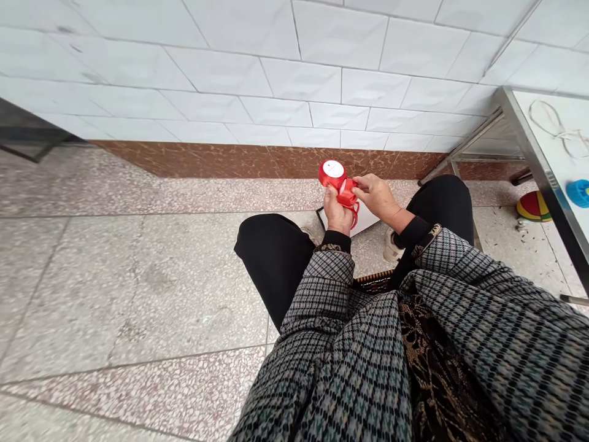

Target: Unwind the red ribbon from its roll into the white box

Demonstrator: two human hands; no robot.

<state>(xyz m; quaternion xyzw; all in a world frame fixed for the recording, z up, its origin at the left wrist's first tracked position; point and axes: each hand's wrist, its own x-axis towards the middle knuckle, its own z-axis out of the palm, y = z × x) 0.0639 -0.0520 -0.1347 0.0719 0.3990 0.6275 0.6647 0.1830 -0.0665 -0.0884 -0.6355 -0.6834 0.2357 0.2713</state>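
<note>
A roll of shiny red ribbon [332, 173] with a round white label on its face is in front of my knees. My left hand [338, 213] is closed around its lower side, and a loop of red ribbon hangs below the palm. From the right, my right hand [378, 195] pinches a folded stretch of red ribbon [346, 192] between thumb and fingers. Both hands nearly meet there. Under them, partly hidden, a flat white board with a dark edge [367, 218] lies between my feet.
A metal-edged table [547, 178] stands to the right, bearing a white cord [559, 132] and a blue round object [578, 193]. A red, yellow and green ball [534, 206] sits beneath it. Ahead runs a white tiled wall [304, 86] with a brown skirting.
</note>
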